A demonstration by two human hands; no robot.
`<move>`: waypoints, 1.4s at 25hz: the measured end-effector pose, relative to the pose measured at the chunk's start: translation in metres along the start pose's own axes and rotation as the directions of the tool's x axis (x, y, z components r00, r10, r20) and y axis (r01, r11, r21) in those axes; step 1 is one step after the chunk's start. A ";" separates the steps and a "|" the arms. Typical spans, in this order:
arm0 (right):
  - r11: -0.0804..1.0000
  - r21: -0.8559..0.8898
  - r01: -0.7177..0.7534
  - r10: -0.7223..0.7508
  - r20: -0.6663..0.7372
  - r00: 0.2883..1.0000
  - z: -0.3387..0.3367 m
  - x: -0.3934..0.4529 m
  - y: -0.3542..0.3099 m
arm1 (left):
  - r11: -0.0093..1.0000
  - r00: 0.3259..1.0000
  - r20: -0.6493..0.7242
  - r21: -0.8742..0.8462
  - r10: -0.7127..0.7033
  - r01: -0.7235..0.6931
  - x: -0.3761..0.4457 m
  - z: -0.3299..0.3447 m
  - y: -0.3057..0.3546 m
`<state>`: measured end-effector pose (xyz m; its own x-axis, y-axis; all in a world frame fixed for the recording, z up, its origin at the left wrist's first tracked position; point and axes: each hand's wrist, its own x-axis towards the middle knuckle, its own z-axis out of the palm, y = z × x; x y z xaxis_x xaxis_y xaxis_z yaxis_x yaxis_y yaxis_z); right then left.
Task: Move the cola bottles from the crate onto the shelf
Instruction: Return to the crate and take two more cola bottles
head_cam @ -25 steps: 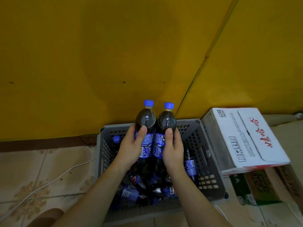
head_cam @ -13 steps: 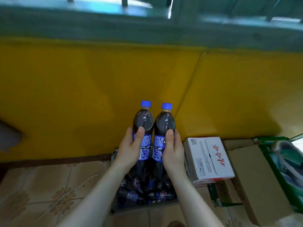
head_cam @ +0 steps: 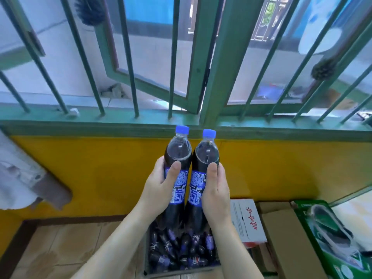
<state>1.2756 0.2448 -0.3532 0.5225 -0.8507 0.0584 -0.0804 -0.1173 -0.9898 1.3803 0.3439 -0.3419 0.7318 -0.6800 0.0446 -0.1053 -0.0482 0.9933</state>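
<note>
Two hands lift a pair of cola bottles clear above a crate of bottles.

The left hand [head_cam: 161, 188] wraps one cola bottle [head_cam: 177, 158] and the right hand [head_cam: 216, 190] wraps the other bottle [head_cam: 203, 164], each grip curled around the label, the bottles upright and touching. Likely risks: the bottles knocking together and slipping, or dropping onto the loose bottles in the grey crate [head_cam: 179, 252] below. No shelf is visible. Tiled floor [head_cam: 66, 244], yellow wall [head_cam: 100, 168], green barred window [head_cam: 217, 57]; a white carton [head_cam: 247, 220] and cardboard boxes [head_cam: 281, 238] sit beside the crate.
</note>
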 end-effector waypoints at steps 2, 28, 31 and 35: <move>1.000 -0.003 0.023 -0.023 0.010 1.000 0.003 -0.003 -0.022 | 1.000 0.999 -0.029 -0.006 0.022 -0.023 -0.005 -0.006 0.020; 0.968 0.177 0.177 -0.247 0.554 0.795 0.075 -0.055 -0.134 | 0.987 0.734 -0.663 0.058 0.148 -0.147 -0.109 -0.083 0.111; 0.965 0.207 0.162 -0.260 0.653 0.712 0.082 -0.079 -0.137 | 0.991 0.639 -0.760 0.048 0.118 -0.125 -0.142 -0.088 0.109; 0.959 0.252 0.132 -0.280 0.758 0.589 0.095 -0.123 -0.144 | 0.994 0.501 -0.861 0.043 0.087 -0.099 -0.197 -0.097 0.112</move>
<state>1.3032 0.4147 -0.2303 0.9738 -0.0793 0.2133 0.2056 -0.0958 -0.9739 1.2897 0.5431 -0.2294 0.9373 0.2845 0.2012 -0.2062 -0.0125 0.9784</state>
